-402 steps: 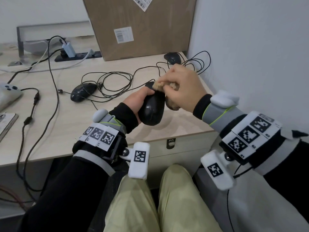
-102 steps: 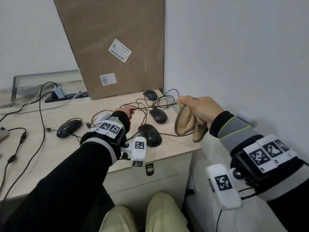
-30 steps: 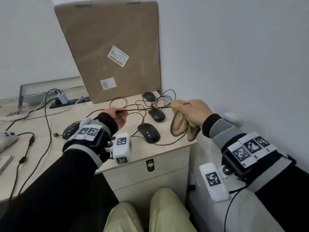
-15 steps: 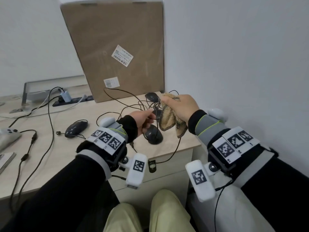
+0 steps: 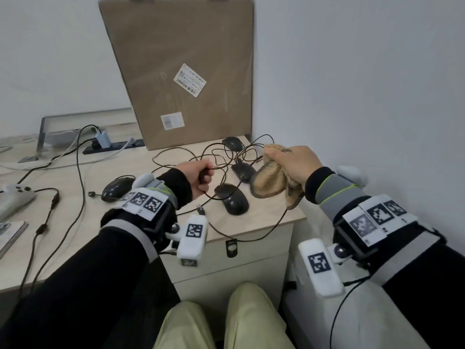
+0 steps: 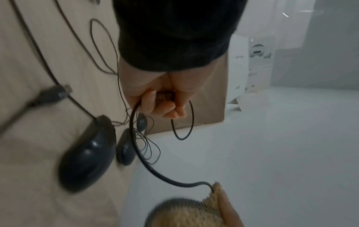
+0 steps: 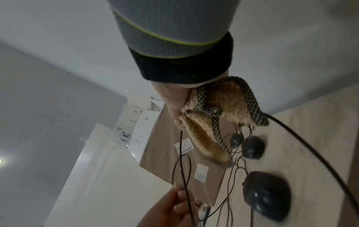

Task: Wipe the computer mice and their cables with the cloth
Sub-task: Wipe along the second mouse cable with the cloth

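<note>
My left hand (image 5: pixel 198 176) is up over the surface (image 5: pixel 120 172), fingers (image 6: pixel 155 104) curled tight round a thin black cable (image 6: pixel 139 147). From that fist the cable arcs across to my right hand (image 5: pixel 293 163), where it runs straight into the cloth (image 5: pixel 270 183). My right hand's fingers are wrapped round the bunched tan cloth, with its dark checked edging hanging loose below my palm, and the cable is pinched inside the fabric. Both hands are raised, well apart from each other, the cable strung between them above the mice.

Below, four black mice sit on the pale wood. The nearest mouse (image 5: pixel 232 200) lies close to the front edge, just under my left hand. A second mouse (image 5: pixel 242 170) is beyond it, partly behind the cloth. A third mouse (image 5: pixel 232 143) sits at the back, near the foot of the big cardboard box (image 5: pixel 181 66) leaning in the corner. The fourth mouse (image 5: pixel 115 191) rests off to the left, apart from the others. Loops of cable tangle between the back three, and one strand droops over the front edge.

Further left, a power strip (image 5: pixel 113 147) lies by the wall and a white game controller (image 5: pixel 15 196) sits at the edge of view.
</note>
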